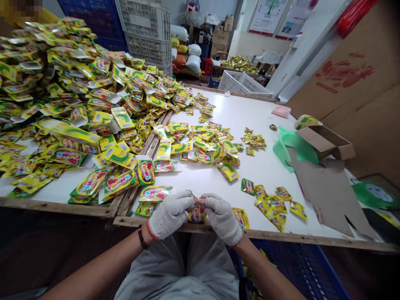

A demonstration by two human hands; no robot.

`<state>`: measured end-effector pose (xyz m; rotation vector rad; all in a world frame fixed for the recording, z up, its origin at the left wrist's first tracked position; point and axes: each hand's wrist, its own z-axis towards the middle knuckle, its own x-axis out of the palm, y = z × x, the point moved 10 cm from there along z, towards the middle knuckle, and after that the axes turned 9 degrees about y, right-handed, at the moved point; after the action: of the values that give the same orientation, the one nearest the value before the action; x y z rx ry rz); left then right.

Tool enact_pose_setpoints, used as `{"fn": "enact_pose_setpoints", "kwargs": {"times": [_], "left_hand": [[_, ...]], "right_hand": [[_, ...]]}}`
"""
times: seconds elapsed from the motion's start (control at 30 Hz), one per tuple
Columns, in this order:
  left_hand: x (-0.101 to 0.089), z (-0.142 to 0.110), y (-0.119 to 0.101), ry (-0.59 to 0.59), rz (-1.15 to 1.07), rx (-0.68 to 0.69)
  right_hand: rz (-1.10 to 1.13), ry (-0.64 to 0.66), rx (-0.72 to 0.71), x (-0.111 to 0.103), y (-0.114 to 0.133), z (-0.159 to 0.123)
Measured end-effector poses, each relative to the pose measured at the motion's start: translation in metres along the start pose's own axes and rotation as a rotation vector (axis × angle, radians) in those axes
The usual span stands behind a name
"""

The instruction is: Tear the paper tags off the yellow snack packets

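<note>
My left hand, in a white knit glove, pinches the top of a small yellow candy packet at the table's front edge. My right hand, gloved the same way, pinches that packet from the other side. Bare fingertips show at the packet's top edge, and part of it is hidden by the gloves. Beyond my left hand lies a flat yellow-green box. Just right of my right hand is a loose yellow packet, with a small group of packets farther right.
A tall heap of yellow boxes fills the left side behind a wooden strip. More boxes lie mid-table. On the right are a green dustpan, torn cardboard and an open carton. A blue crate stands below the edge.
</note>
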<state>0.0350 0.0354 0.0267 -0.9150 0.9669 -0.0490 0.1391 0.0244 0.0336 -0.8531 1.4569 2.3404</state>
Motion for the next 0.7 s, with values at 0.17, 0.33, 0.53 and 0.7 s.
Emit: {"fn": "enact_pose_setpoints", "kwargs": {"times": [0.17,0.33,0.53,0.7], "left_hand": [[0.003,0.004,0.02,-0.023,-0.169,-0.187],[0.013,0.007,0.042,-0.007,-0.188,-0.349],[0.016,0.011,0.048,-0.001,-0.242,-0.391],[0.024,0.008,0.065,-0.147,-0.635,-0.502]], "right_hand": [[-0.293,0.322,0.269,-0.063,-0.005,-0.011],[-0.498,0.375,0.637,-0.113,-0.056,-0.018],[-0.452,0.029,0.725,-0.086,-0.119,0.027],[-0.244,0.003,0.715,-0.069,-0.113,0.007]]}}
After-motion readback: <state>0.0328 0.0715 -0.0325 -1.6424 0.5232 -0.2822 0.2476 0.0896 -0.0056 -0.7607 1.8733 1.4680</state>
